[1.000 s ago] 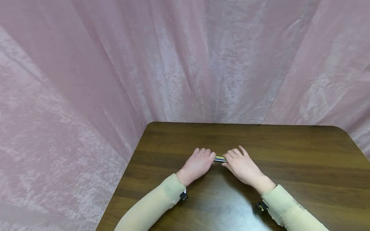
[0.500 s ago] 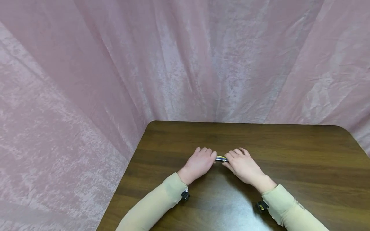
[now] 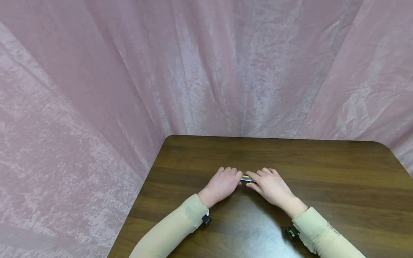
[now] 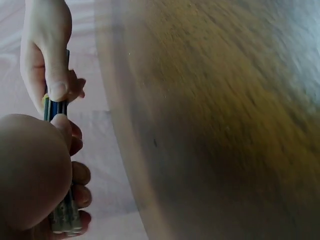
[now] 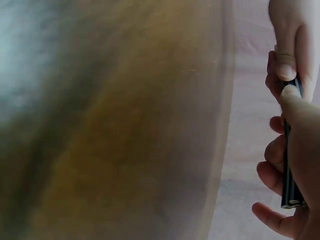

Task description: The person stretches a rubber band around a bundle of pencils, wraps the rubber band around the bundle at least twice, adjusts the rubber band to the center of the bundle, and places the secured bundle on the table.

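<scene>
A thin bundle of dark, striped pencils (image 3: 244, 178) lies between my hands, held above the table. My left hand (image 3: 222, 183) grips one end, thumb along the bundle in the left wrist view, where light-coloured pencil ends (image 4: 66, 225) stick out below the fingers. With thumb and fingers my right hand (image 3: 272, 188) pinches the bundle near its middle, close to the left hand. A yellow band (image 4: 45, 98) shows beside the right thumb. In the right wrist view the dark pencil ends (image 5: 293, 200) protrude past the loosely curled right fingers. Much of the bundle is hidden by the hands.
A brown wooden table (image 3: 322, 161) with rounded corners spreads under both hands. Pink curtains (image 3: 206, 71) hang behind it and on the left. A small dark camera sits at each sleeve cuff, such as the right camera (image 3: 292, 232).
The right thumb and index finger have shifted slightly left along the bundle, toward the left hand, and the raised right finger has come down. A yellow band has come into view. The left hand barely moves.
</scene>
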`<action>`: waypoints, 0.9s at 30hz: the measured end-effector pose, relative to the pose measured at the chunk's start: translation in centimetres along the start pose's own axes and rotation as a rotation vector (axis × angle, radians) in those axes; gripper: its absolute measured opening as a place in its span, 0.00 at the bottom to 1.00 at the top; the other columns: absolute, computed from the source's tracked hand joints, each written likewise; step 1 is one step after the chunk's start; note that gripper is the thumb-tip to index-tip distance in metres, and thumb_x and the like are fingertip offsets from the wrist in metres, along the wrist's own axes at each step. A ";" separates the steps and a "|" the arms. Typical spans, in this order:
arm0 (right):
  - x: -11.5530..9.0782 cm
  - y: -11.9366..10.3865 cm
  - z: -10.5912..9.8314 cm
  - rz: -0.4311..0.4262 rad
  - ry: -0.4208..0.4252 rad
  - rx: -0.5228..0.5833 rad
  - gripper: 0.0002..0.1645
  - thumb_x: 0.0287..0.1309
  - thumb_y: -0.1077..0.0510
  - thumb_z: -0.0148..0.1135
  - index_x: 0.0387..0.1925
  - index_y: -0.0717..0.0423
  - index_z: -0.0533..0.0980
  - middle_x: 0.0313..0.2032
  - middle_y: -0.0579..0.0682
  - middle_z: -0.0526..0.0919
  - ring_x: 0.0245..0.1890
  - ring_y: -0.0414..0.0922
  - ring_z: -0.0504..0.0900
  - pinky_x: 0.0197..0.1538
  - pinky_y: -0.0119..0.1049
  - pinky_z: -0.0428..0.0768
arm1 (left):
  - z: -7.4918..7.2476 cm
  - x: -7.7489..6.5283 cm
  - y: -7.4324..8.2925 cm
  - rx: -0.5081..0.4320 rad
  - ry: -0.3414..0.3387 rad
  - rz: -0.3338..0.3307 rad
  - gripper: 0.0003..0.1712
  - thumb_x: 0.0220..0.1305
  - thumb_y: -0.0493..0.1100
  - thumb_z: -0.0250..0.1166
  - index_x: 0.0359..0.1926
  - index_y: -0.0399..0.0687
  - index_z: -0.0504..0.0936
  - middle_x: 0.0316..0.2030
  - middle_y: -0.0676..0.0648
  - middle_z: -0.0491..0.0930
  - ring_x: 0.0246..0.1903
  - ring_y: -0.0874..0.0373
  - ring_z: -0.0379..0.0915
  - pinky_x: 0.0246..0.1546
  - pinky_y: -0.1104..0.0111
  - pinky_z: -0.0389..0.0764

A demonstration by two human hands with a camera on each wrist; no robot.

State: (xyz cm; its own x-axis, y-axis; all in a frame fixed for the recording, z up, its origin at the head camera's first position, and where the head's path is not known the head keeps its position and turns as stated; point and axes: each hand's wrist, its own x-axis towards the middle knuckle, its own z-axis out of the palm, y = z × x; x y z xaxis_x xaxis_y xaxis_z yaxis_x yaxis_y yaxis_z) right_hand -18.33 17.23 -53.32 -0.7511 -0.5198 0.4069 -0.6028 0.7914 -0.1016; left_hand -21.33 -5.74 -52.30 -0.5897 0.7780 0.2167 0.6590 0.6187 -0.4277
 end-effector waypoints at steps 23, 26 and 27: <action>0.5 0.4 -0.6 -0.011 0.021 -0.018 0.15 0.70 0.49 0.70 0.50 0.54 0.82 0.43 0.48 0.85 0.47 0.52 0.82 0.53 0.59 0.78 | -0.1 0.6 0.8 0.017 0.025 -0.150 0.18 0.73 0.63 0.66 0.46 0.56 0.79 0.37 0.52 0.80 0.36 0.56 0.77 0.31 0.62 0.72; 0.4 0.5 -0.6 0.009 0.013 -0.001 0.19 0.71 0.46 0.70 0.54 0.53 0.84 0.43 0.47 0.86 0.47 0.52 0.82 0.54 0.59 0.77 | -0.2 0.6 1.0 0.009 0.020 -0.135 0.18 0.73 0.63 0.65 0.47 0.55 0.79 0.37 0.52 0.80 0.37 0.56 0.77 0.32 0.62 0.72; 0.4 0.5 -0.6 0.020 0.013 0.012 0.20 0.71 0.45 0.69 0.55 0.52 0.84 0.43 0.47 0.87 0.47 0.52 0.83 0.54 0.59 0.77 | -0.2 0.6 1.0 0.005 0.021 -0.129 0.19 0.73 0.63 0.65 0.47 0.55 0.79 0.37 0.52 0.80 0.36 0.56 0.77 0.32 0.62 0.72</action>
State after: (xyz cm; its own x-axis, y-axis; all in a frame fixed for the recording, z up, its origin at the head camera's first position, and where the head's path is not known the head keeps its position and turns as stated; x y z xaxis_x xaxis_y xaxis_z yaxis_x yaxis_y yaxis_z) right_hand -18.78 17.61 -52.64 -0.7596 -0.4995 0.4166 -0.5909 0.7976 -0.1212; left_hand -20.95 -4.66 -52.43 -0.6593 0.6943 0.2886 0.5758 0.7131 -0.3999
